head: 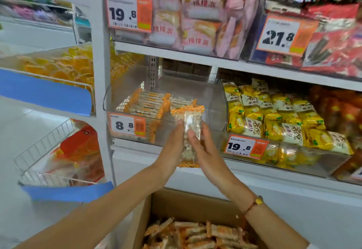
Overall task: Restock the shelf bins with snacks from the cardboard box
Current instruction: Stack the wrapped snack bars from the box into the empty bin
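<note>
A stack of clear snack packs with orange-checked ends (191,125) is held upright between my two hands, just in front of the clear shelf bin (213,99) tagged 8.8. My left hand (172,146) presses the stack's left side and my right hand (201,148) wraps its right side, thumb across the front. Inside the bin, a row of the same packs (145,104) lies at the left; the bin's right part shows bare plastic. The open cardboard box (188,203) sits below my arms with several more of these packs (197,233) in it.
To the right is a bin of yellow snack bags (274,115) tagged 19.8. Pink packs (195,13) and red packs (337,37) fill the shelf above. A white shelf post (100,72) stands left of the bin; wire baskets with orange bags (78,150) hang further left.
</note>
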The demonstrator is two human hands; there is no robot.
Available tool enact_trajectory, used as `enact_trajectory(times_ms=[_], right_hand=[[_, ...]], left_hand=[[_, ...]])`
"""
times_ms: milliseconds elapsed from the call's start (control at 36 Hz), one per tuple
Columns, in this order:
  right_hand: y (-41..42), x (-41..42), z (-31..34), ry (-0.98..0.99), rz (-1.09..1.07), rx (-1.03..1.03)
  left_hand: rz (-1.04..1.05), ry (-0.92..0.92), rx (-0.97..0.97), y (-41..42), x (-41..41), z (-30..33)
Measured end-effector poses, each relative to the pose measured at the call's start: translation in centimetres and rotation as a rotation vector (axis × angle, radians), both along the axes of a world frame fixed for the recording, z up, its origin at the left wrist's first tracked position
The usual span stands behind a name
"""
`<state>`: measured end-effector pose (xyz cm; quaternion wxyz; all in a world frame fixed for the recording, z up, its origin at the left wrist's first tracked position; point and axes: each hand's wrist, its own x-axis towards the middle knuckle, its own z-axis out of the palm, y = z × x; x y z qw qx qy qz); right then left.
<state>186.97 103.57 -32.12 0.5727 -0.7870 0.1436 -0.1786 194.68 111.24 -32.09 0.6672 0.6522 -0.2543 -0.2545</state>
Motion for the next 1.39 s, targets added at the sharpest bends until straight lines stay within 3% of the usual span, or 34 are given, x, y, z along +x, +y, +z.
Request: enact_trajectory(times_ms=[56, 167, 250, 389, 472, 528, 611, 694, 833, 972, 1139, 1278, 1389], right_hand=[[-0.2, 0.9, 0.9, -0.017, 0.022, -0.076], [-0.7, 3.2, 2.3, -0.047, 0.035, -0.125], [-1.5, 5.1, 3.3, -0.075, -0.027, -0.093], [-3.5, 8.2, 5.2, -0.012, -0.048, -0.06], [-5.9, 10.5, 6.8, 0.055, -0.059, -0.244], [-8.0, 12.5, 7.1, 0.209, -0.019, -0.526], [-10.9, 15.1, 5.8, 0.576, 0.11, -0.979], [-12.2, 16.8, 3.4, 0.775, 0.184, -1.145], [-12.7, 18.8, 1.4, 0.674, 0.215, -0.974], [-12.8, 19.5, 0.4, 0.56, 0.069, -1.148], [-12.3, 19.8, -1.7, 0.795, 0.032, -0.877], [-11.1, 21.1, -2.4, 0.866, 0.049, -1.122], [-10.1, 22.1, -2.7, 0.837, 0.126, -1.096]], left_hand=[[0.021, -0.048, -0.023, 0.2, 0.6, 0.7], [0.281, -0.214, -0.008, 0.2, 2.4, 1.5], [0.288, -0.327, 0.084, 0.5, 3.7, 2.4], [0.32, -0.763, 0.241, 1.7, 7.4, 0.4], [0.462, -1.016, 0.402, 2.9, 10.0, -1.6], [0.455, -1.092, 0.504, 3.8, 11.2, -2.7], [0.427, -1.144, 0.581, 4.5, 12.5, -4.0], [0.415, -1.196, 0.604, 4.6, 12.9, -4.3], [0.44, -1.22, 0.59, 4.5, 13.0, -4.3], [0.433, -1.239, 0.592, 4.6, 13.1, -4.4], [0.447, -1.225, 0.608, 4.3, 13.0, -4.4], [0.463, -1.2, 0.624, 4.0, 12.8, -4.4], [0.504, -1.195, 0.629, 3.7, 12.6, -4.4]])
